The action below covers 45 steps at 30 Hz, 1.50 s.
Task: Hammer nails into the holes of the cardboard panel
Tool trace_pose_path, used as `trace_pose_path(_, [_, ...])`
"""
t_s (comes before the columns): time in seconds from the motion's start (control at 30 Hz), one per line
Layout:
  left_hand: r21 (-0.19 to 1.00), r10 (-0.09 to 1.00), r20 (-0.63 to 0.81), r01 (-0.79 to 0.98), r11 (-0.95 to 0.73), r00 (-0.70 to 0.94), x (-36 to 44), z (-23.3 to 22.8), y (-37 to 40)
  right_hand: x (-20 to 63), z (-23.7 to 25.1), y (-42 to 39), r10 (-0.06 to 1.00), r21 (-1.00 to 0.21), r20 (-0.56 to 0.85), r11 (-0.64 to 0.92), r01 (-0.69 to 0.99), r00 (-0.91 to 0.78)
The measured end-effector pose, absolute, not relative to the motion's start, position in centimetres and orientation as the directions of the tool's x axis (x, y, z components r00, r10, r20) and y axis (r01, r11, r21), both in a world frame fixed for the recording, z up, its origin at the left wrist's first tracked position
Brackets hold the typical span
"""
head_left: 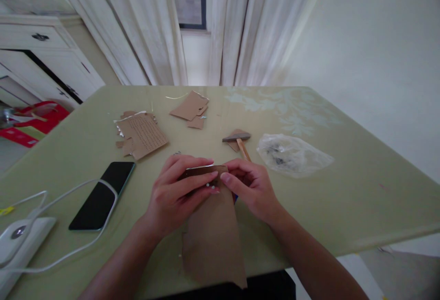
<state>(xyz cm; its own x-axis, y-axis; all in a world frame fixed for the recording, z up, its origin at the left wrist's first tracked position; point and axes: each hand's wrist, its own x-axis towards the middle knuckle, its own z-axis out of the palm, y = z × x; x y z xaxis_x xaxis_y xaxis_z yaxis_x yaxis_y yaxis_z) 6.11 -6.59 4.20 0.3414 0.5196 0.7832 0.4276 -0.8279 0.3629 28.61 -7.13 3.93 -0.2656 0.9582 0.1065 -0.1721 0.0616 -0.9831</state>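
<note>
Between my two hands is a long piece of brown cardboard (213, 240), its upper end folded over and its lower end reaching the table's front edge. My left hand (178, 194) curls round the folded part from the left, fingertips pressed on it. Thumb and fingers of my right hand (252, 188) pinch the right corner of the fold. Small white dots show on the cardboard beside my left fingertips; I cannot make out what they are. A bit of something blue peeks out under my right hand. Just beyond that hand lies a hammer (243, 146) with a wooden handle.
A clear plastic bag (292, 155) with small dark items lies to the right. Cardboard scraps (142, 135) and more pieces (190, 106) lie farther back. At left are a black phone (103, 197), a white cable (65, 259) and a white power strip (29, 245) on the green table (343, 190).
</note>
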Motion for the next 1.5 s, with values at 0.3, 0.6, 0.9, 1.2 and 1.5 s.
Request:
trace_pose_path(0.3, [0.372, 0.523, 0.782, 0.42, -0.828, 0.338, 6.06, 4.0, -6.86, 28.67, 3.97, -7.12, 0.954, -0.98, 0.119, 0.069, -0.187, -0.274])
trace_pose_path(0.6, [0.371, 0.52, 0.788, 0.419, -0.829, 0.33, 6.03, 3.96, -6.85, 28.59, 3.93, -7.23, 0.956, -0.979, 0.104, 0.051, -0.197, -0.274])
trace_pose_path(0.9, [0.356, 0.512, 0.79, 0.428, -0.831, 0.336, 6.03, 4.21, -6.93, 28.62, 4.02, -7.19, 0.954, -0.977, 0.112, 0.054, -0.207, -0.278])
trace_pose_path(1.2, [0.367, 0.519, 0.794, 0.43, -0.825, 0.317, 6.01, 4.17, -7.13, 28.61, 4.26, -7.35, 0.953, -0.979, 0.102, 0.046, -0.196, -0.286])
trace_pose_path(1.5, [0.372, 0.526, 0.79, 0.436, -0.82, 0.315, 6.15, 4.22, -7.13, 28.7, 4.25, -7.34, 0.953, -0.982, 0.104, 0.054, -0.18, -0.286])
